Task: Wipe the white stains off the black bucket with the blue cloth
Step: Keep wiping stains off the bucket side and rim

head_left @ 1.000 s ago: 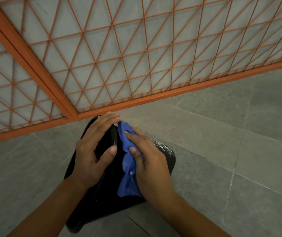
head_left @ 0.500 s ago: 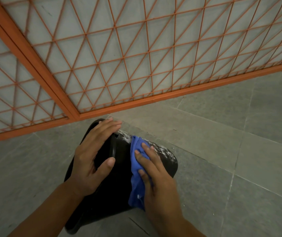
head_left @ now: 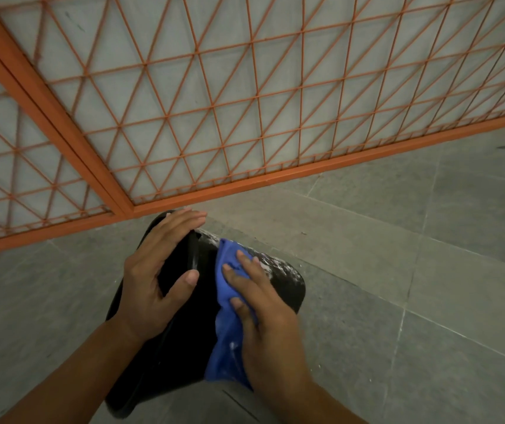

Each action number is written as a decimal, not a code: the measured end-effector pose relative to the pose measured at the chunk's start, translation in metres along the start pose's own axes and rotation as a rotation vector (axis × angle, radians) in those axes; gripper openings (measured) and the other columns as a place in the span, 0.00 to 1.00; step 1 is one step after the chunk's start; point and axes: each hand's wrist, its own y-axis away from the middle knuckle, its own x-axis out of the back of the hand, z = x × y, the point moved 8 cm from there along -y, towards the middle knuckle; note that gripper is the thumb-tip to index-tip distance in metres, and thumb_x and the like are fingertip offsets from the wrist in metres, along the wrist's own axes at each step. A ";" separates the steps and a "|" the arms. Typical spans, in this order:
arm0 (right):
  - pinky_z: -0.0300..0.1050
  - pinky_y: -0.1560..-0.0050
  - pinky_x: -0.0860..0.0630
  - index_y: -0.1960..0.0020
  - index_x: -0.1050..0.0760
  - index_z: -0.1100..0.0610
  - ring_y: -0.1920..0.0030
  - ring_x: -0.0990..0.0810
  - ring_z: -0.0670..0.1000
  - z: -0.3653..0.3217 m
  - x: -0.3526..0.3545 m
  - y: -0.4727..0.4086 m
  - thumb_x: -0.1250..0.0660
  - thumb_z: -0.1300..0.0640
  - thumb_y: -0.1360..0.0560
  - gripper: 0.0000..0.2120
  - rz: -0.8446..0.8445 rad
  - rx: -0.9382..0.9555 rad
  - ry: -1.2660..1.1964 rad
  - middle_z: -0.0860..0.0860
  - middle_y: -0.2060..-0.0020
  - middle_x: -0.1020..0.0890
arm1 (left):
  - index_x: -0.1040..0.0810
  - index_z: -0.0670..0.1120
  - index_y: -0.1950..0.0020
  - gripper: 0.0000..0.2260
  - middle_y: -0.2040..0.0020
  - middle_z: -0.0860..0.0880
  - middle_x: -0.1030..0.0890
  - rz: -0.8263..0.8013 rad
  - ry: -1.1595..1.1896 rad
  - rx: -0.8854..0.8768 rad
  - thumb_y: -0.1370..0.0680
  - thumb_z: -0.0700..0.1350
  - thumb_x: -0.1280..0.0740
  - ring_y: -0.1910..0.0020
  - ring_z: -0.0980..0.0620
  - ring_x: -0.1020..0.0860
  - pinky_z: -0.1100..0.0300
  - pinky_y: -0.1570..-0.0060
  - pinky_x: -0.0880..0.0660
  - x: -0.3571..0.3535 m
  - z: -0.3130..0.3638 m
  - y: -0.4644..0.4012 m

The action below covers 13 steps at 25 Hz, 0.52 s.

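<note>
The black bucket (head_left: pixel 183 341) lies on its side on the grey floor, its base towards the right. White stains (head_left: pixel 272 264) speckle the upper right part of the bucket. My left hand (head_left: pixel 156 270) rests on the bucket's upper left side, fingers stretched over its top edge and thumb lying on the black surface. My right hand (head_left: pixel 263 313) presses the blue cloth (head_left: pixel 226 332) flat against the bucket, fingers extended, just left of the stains. The cloth hangs down below my palm and carries small white specks.
An orange metal lattice fence (head_left: pixel 245 117) on an orange base rail (head_left: pixel 306 175) runs close behind the bucket. Grey floor tiles (head_left: pixel 413 270) spread out to the right and left.
My right hand has slid the blue cloth from the bucket's top edge down and to the right across its surface, uncovering white stains near the top. My left hand has stayed in place.
</note>
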 end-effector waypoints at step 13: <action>0.35 0.31 0.40 0.37 0.31 0.45 0.31 0.38 0.39 0.027 0.013 -0.018 0.41 0.62 0.23 0.18 0.070 -0.096 0.044 0.40 0.34 0.33 | 0.28 0.38 0.37 0.27 0.35 0.44 0.25 0.035 -0.003 0.022 0.21 0.61 0.42 0.32 0.44 0.28 0.47 0.31 0.34 0.009 -0.001 0.006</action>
